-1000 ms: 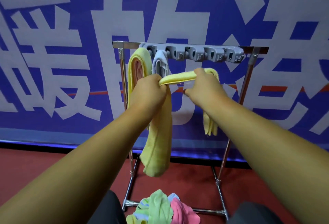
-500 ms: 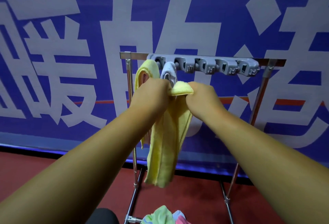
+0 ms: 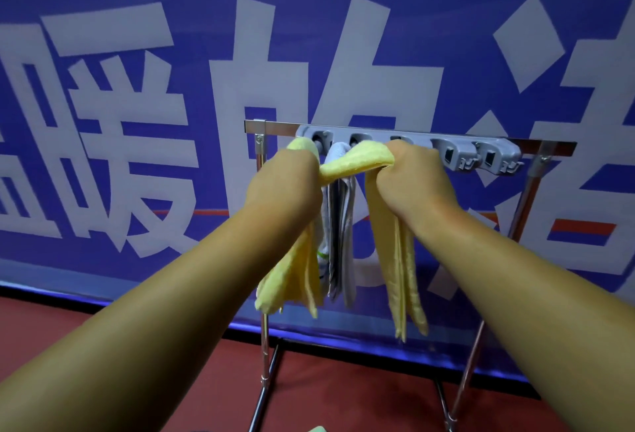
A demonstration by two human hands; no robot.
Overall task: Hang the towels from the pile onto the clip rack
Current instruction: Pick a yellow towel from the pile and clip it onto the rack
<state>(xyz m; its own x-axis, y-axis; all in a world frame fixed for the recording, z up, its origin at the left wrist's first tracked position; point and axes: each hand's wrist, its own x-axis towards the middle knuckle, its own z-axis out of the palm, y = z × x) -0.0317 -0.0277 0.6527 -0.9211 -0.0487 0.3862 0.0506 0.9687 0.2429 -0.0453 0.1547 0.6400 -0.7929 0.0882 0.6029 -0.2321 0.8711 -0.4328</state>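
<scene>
Just in front of the grey clip rack [image 3: 481, 153] a yellow towel [image 3: 357, 160] is held stretched, gripped with curled fingers by the left hand [image 3: 285, 187] and the right hand [image 3: 412, 180]. The fingertips and the clip behind the right hand are hidden. The pile [image 3: 318, 429] is cut to a green scrap at the near edge.

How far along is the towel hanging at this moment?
Done: on the clip rack a yellow towel hangs from the first clip, a white towel from the second. In hand: the left grip and right grip hold a second yellow towel stretched up at the third clip, not visibly clipped yet. Left: the two rightmost clips are empty, and a green towel scrap at the bottom edge suggests more remain.
</scene>
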